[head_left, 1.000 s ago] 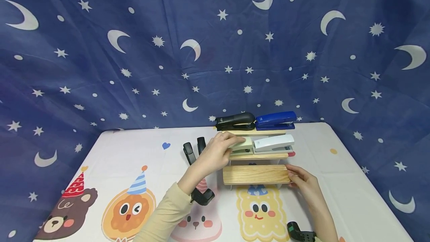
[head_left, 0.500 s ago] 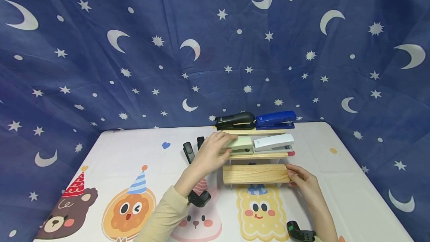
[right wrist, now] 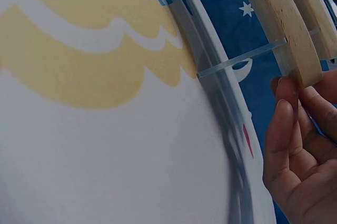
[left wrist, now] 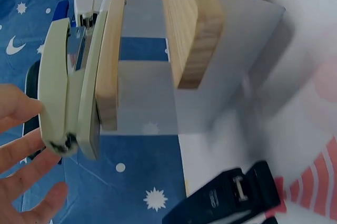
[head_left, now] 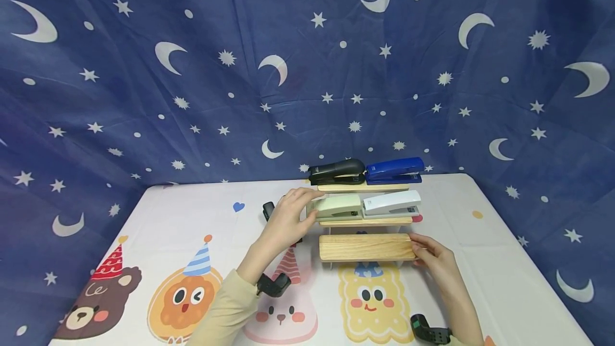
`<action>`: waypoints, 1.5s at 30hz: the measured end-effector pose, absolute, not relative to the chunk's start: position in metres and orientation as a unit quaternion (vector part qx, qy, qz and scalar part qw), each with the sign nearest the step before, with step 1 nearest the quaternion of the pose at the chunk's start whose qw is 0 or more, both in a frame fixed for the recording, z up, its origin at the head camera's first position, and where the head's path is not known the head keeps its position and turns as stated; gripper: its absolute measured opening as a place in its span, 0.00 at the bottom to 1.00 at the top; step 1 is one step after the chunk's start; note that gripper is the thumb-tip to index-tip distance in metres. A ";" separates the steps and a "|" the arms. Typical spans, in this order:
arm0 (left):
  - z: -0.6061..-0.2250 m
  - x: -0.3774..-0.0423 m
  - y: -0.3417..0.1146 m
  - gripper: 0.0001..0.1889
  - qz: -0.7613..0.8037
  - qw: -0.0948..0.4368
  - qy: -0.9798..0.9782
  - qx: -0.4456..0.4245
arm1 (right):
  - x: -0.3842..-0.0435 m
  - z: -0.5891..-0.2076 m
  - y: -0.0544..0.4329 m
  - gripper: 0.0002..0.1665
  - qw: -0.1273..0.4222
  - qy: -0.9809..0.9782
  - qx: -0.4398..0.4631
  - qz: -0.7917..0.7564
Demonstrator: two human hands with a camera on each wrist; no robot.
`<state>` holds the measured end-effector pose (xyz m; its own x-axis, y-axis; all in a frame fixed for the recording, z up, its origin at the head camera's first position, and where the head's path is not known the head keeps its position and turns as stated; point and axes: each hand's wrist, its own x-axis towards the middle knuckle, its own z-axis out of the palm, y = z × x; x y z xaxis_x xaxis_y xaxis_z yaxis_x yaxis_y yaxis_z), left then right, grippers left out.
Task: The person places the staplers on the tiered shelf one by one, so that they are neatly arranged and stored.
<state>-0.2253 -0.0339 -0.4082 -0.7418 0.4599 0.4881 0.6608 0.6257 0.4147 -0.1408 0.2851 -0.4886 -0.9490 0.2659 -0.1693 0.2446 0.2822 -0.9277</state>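
A stepped rack with clear side supports has a bottom wooden shelf (head_left: 367, 248), a middle one and a top one. My right hand (head_left: 436, 261) pinches the right end of the bottom shelf between thumb and fingers. On the middle shelf a pale green stapler (head_left: 338, 206) lies end to end with a white stapler (head_left: 391, 203). My left hand (head_left: 287, 219) is at the green stapler's left end. Its fingers are spread and loosely extended, the fingertips right at that end in the left wrist view (left wrist: 31, 155).
The top shelf carries a black stapler (head_left: 336, 171) and a blue stapler (head_left: 395, 170). Left of the rack another black stapler (left wrist: 226, 195) lies on the table, mostly hidden behind my left hand in the head view. A starry blue cloth (head_left: 192, 95) hangs behind the table.
My left hand has slid left along the pale green stapler to its left end, uncovering more of it, and covers more of the black staplers on the table. My right hand keeps its place.
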 end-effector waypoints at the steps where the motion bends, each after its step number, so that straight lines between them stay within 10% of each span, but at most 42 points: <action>1: -0.408 -0.225 -0.036 0.20 -0.296 0.171 -0.886 -0.314 | -0.141 -0.489 0.285 0.25 0.010 -0.801 -0.158 0.577; 45: -0.487 -0.221 -0.107 0.23 -0.364 0.162 -0.914 -0.081 | -0.141 -0.490 0.288 0.26 0.014 -0.793 -0.152 0.590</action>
<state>-0.2208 -0.1071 -0.4866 -0.9346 0.0302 0.3544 0.2658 0.7214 0.6395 -0.1408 0.2881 -0.4901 -0.9536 0.2572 -0.1563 0.2238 0.2583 -0.9398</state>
